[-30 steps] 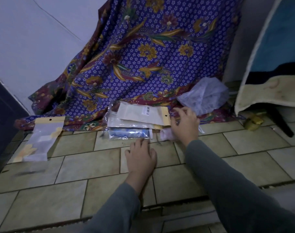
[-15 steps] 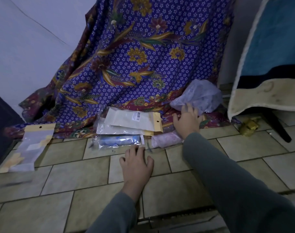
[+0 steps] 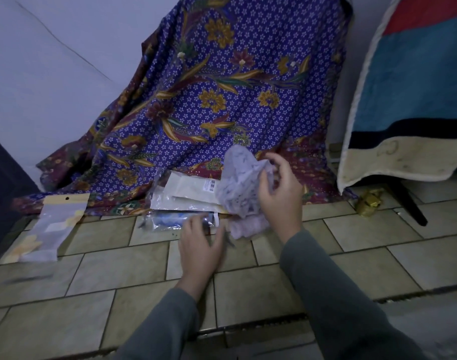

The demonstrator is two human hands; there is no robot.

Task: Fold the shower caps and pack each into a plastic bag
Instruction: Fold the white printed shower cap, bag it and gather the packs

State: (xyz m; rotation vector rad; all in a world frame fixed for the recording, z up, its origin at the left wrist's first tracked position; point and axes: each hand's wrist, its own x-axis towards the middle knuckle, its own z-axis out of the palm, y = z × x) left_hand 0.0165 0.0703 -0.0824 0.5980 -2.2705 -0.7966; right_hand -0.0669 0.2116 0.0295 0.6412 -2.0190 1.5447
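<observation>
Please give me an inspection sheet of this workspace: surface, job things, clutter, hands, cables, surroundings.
Surface: tiled floor, dim light.
Job things: pale cap lifted; pink cap on floor; bag stack; blue pack; yellow-topped bag lying apart at left.
Clutter: gold object at right.
Hands: right hand grips pale cap; left hand open, blurred, near blue pack.
Cables: nothing seen.
Surroundings: floral cloth behind; striped towel at right; wall.

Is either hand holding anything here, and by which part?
The right hand grips the crumpled shower cap at its right edge, lifted off the floor. The left hand holds nothing.
</observation>
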